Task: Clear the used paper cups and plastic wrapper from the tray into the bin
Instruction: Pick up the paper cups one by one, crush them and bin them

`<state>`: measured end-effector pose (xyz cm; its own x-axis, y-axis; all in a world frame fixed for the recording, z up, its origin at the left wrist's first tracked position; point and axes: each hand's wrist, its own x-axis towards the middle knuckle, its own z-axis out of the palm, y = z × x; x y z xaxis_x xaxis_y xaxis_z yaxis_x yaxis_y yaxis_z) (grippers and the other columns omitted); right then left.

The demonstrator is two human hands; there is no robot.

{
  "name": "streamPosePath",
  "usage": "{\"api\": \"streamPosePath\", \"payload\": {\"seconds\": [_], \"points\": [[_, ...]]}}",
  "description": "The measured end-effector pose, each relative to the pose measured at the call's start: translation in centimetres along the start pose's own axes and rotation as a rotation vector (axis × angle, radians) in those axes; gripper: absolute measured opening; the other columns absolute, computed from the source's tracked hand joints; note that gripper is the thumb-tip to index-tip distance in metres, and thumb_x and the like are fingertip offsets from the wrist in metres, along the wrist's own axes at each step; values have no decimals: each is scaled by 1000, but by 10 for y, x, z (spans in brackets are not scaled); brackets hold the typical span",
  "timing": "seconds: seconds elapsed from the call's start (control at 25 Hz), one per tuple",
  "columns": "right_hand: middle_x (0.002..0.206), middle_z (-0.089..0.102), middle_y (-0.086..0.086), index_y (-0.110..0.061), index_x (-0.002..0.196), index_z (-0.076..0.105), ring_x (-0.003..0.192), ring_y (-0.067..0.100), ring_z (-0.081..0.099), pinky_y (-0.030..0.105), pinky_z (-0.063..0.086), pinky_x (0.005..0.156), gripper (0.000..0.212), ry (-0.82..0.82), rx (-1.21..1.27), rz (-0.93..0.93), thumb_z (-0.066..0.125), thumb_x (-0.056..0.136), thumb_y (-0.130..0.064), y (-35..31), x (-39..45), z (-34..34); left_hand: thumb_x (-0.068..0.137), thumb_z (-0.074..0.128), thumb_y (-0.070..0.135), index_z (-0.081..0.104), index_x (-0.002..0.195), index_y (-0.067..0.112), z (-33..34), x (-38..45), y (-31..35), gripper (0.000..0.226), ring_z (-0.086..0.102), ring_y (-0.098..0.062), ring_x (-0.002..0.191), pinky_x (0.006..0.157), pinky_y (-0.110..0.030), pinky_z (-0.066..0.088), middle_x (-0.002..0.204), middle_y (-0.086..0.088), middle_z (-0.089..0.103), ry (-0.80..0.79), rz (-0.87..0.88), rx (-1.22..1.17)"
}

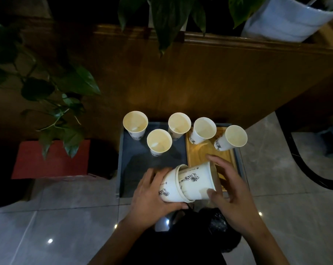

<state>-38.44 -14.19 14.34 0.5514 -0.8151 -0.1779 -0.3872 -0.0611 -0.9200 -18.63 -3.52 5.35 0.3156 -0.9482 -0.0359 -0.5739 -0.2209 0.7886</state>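
Two white paper cups with black drawings lie sideways, one pushed partway inside the other. My left hand [152, 196] grips the outer cup [170, 185] and my right hand [232, 190] grips the inner cup [197, 183]. They hover over the near edge of the dark grey tray [131, 163]. Several more cups stand upright farther back; one [135, 124] sits at the far left, one [236, 138] at the far right on a wooden board [209, 155]. A bin lined with a black bag [217, 222] is just below my hands. No plastic wrapper is visible.
A tall wooden counter wall [181, 77] rises right behind the tray. A red box [53, 161] and leafy plants [66, 96] stand to the left. A black curved chair base [299, 163] is at the right. Glossy grey floor tiles [56, 217] surround the tray.
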Motion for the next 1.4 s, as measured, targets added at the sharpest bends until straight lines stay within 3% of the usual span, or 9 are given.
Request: {"api": "streamPosePath", "payload": {"seconds": [0.16, 0.36, 0.44, 0.64, 1.0, 1.4], "points": [[151, 45, -20, -48, 135, 51, 142, 7, 41, 53, 45, 111, 72, -37, -37, -36, 65, 75, -11, -1, -2, 4, 45, 77, 84, 41, 135, 44, 2, -3, 0, 104, 56, -8, 104, 80, -36, 56, 115, 15, 44, 5, 7, 25], [144, 52, -16, -37, 131, 57, 136, 10, 48, 50, 51, 104, 50, -41, -37, -21, 68, 82, -44, -1, -2, 15, 47, 73, 87, 40, 136, 43, 2, -8, 0, 104, 57, -7, 101, 76, -30, 56, 115, 16, 45, 44, 3, 44], [143, 53, -18, -35, 131, 58, 135, 9, 49, 47, 51, 103, 51, -43, -48, -20, 67, 81, -44, -2, -2, 19, 48, 73, 87, 39, 136, 43, 2, -10, -2, 104, 56, -6, 102, 77, -32, 57, 117, 16, 44, 41, 4, 44], [142, 47, -32, -53, 136, 45, 133, -5, 45, 30, 47, 106, 68, -128, -92, 17, 68, 73, -46, -3, -2, 17, 50, 74, 86, 38, 137, 44, 3, -15, -3, 104, 55, -7, 106, 79, -37, 58, 119, 16, 44, 16, 0, 35], [149, 43, -30, -54, 139, 44, 141, -6, 38, 28, 37, 112, 72, -181, -158, -56, 72, 78, -28, 0, -7, 17, 51, 77, 83, 37, 137, 44, 6, -19, 8, 102, 54, -9, 108, 80, -39, 57, 119, 13, 45, 0, 6, 3], [152, 41, -29, -48, 141, 44, 144, -4, 35, 22, 32, 113, 71, -227, -132, -40, 74, 79, -33, -2, -4, 21, 54, 65, 88, 41, 136, 39, 2, -16, 13, 99, 54, -7, 108, 81, -37, 57, 120, 13, 47, -2, 3, -8]]}}
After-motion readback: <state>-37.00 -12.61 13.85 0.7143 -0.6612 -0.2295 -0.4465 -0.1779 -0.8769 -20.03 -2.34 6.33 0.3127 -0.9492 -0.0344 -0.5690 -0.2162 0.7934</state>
